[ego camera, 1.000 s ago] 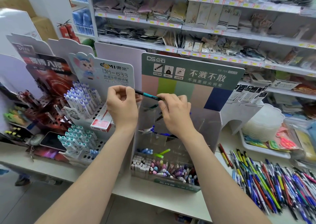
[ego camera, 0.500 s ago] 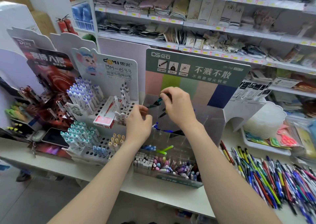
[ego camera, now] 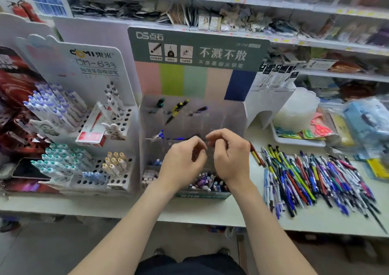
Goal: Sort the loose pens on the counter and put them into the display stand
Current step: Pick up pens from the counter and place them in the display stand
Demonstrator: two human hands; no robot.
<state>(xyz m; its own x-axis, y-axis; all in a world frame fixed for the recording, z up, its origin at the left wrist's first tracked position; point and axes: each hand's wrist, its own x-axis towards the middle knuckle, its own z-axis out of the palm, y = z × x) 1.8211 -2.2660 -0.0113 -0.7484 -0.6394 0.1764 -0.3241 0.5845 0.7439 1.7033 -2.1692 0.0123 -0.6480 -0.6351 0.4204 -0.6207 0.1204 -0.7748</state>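
The clear display stand with a green header stands at the middle of the counter. Its top row holds a teal pen at the left, a yellow-and-black pen and a dark blue pen. The lower tiers hold more pens and small caps. My left hand and my right hand hover side by side in front of the stand's middle tier, with fingers loosely curled and nothing in them. A wide pile of loose pens lies on the counter to the right.
A white peg stand with blue and teal capped pens and a red box stands at the left. A phone lies at the far left. A white tray sits behind the pile. The counter edge runs just below my wrists.
The teal pen held between both hands went into the stand's top-left compartment. Both hands let go and dropped lower, empty, in front of the stand.
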